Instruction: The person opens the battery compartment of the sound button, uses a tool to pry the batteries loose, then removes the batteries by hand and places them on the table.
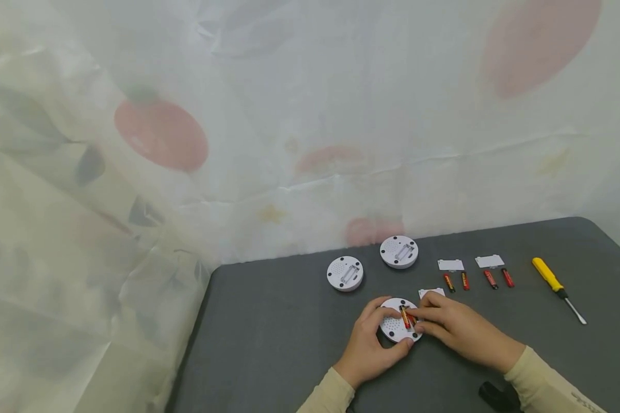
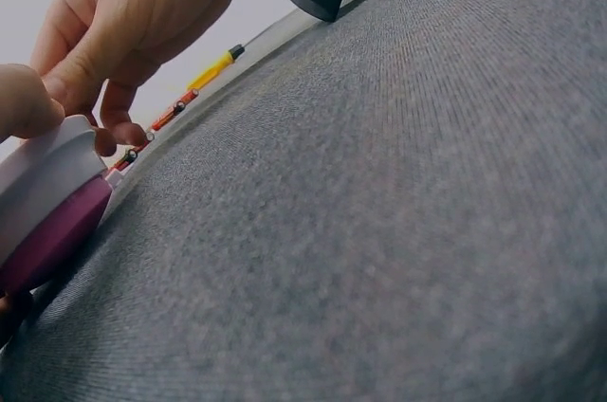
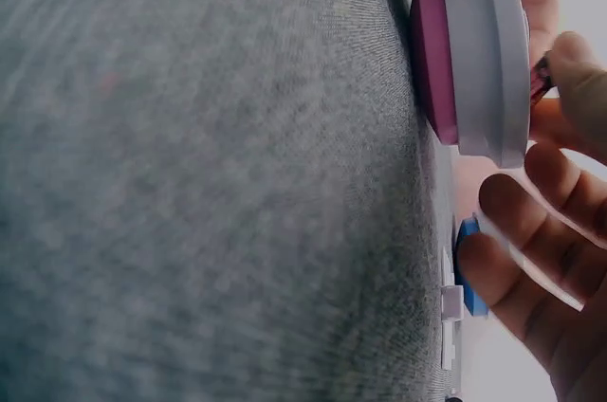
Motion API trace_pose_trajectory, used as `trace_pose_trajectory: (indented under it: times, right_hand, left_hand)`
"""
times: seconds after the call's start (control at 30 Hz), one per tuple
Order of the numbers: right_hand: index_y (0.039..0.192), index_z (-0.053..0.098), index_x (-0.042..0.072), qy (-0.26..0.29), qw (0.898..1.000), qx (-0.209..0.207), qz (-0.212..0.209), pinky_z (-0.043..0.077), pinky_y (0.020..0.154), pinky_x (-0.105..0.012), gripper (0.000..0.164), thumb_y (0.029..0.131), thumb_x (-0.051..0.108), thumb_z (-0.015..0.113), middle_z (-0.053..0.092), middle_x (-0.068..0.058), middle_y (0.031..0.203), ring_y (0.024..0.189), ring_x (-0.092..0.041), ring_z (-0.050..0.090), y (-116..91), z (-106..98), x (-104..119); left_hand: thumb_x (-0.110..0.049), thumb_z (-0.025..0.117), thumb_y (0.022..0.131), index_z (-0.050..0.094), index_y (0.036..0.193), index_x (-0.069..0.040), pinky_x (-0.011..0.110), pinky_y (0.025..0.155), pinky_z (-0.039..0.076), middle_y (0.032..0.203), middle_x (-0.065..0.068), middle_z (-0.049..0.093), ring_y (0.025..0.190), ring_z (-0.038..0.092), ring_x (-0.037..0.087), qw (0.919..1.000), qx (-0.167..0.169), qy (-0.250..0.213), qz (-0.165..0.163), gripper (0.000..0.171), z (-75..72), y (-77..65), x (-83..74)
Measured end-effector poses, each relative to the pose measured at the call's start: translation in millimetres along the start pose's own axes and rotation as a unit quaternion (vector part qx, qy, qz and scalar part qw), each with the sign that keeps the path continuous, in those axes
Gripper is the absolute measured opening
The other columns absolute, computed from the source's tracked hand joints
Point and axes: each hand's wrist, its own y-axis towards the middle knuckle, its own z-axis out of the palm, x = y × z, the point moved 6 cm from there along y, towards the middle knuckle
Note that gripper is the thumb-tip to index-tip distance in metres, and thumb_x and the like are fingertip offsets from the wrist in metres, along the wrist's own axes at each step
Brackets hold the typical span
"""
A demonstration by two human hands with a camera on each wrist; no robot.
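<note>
My left hand (image 1: 369,345) grips a round white device (image 1: 391,328) by its edge, thumb on the near side and fingers round the far left. The device lies back up, showing small holes, dark feet and a battery compartment; the right wrist view shows its magenta underside (image 3: 435,61). A red and black battery (image 1: 405,318) lies at the compartment. Beside it, my right hand (image 1: 467,331) pinches another battery (image 3: 542,75) between thumb and fingertips at the compartment, with its other fingers spread loosely. Fingers partly hide this battery and the compartment.
Two similar round devices (image 1: 344,273) (image 1: 399,252) lie farther back. White covers (image 1: 451,265) (image 1: 490,261) (image 1: 431,293) and several loose batteries (image 1: 490,279) lie right of them. A yellow-handled screwdriver (image 1: 547,275) is at the far right. A patterned sheet (image 1: 310,115) hangs behind the grey table (image 1: 258,338).
</note>
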Motion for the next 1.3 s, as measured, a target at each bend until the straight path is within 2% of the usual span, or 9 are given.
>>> trace_pose_trajectory:
  times: [0.23, 0.53, 0.77, 0.93, 1.1, 1.3]
  right_hand:
    - [0.129, 0.079, 0.020, -0.004, 0.999, -0.004, -0.031, 0.046, 0.077, -0.014, 0.029, 0.100, 0.018, 0.082, 0.060, 0.012, 0.116, 0.092, 0.001, 0.057, -0.7, -1.1, 3.0]
    - [0.122, 0.080, 0.025, -0.024, 0.997, -0.003, -0.070, 0.044, 0.099, -0.011, 0.033, 0.091, 0.025, 0.091, 0.071, 0.006, 0.129, 0.112, -0.012, 0.066, -3.3, -5.4, 4.0]
    - [0.122, 0.079, 0.025, 0.007, 0.995, -0.012, -0.096, 0.039, 0.107, -0.010, 0.042, 0.084, 0.018, 0.096, 0.075, 0.005, 0.126, 0.114, -0.015, 0.070, -2.2, -7.5, 6.4]
    - [0.121, 0.079, 0.023, 0.030, 0.996, -0.039, -0.071, 0.036, 0.111, -0.010, 0.049, 0.077, 0.009, 0.098, 0.076, 0.001, 0.126, 0.116, -0.015, 0.069, -2.6, -17.2, 0.1]
    - [0.116, 0.079, 0.023, -0.008, 0.998, -0.051, -0.043, 0.039, 0.107, -0.010, 0.048, 0.075, 0.011, 0.100, 0.076, 0.002, 0.125, 0.115, -0.015, 0.068, -4.3, -25.4, -12.1]
    - [0.106, 0.078, 0.030, -0.058, 0.997, -0.043, -0.025, 0.048, 0.095, -0.026, 0.043, 0.072, 0.019, 0.102, 0.076, 0.008, 0.120, 0.109, -0.015, 0.067, -7.6, -23.9, -26.0]
  left_hand:
    - [-0.028, 0.089, 0.091, 0.068, 0.124, -0.019, 0.039, 0.114, 0.049, 0.154, 0.005, 0.057, 0.137, 0.059, 0.019, 0.9999, -0.010, 0.003, -0.002, 0.040, -0.3, -0.7, -0.2]
    - [-0.028, 0.088, 0.092, 0.069, 0.126, -0.019, 0.040, 0.113, 0.050, 0.153, 0.004, 0.057, 0.136, 0.059, 0.016, 0.9999, -0.013, 0.007, -0.009, 0.040, -0.1, -3.0, 1.3]
    - [-0.028, 0.089, 0.092, 0.069, 0.126, -0.020, 0.042, 0.113, 0.050, 0.152, 0.004, 0.058, 0.136, 0.059, 0.018, 0.9996, -0.017, 0.016, -0.012, 0.040, -0.1, -3.8, 1.5]
    - [-0.024, 0.089, 0.090, 0.068, 0.125, -0.020, 0.041, 0.112, 0.050, 0.150, 0.006, 0.058, 0.135, 0.060, 0.018, 0.9991, -0.031, 0.020, -0.019, 0.042, -1.2, -2.7, 0.7]
    - [-0.021, 0.090, 0.088, 0.067, 0.124, -0.018, 0.040, 0.113, 0.049, 0.149, 0.007, 0.058, 0.135, 0.059, 0.019, 0.9982, -0.050, 0.026, -0.021, 0.043, -3.3, -1.4, 0.8]
    - [-0.020, 0.088, 0.088, 0.067, 0.123, -0.017, 0.042, 0.112, 0.051, 0.149, 0.012, 0.060, 0.135, 0.062, 0.025, 0.9961, -0.074, 0.047, 0.007, 0.041, -4.6, -0.8, 0.0]
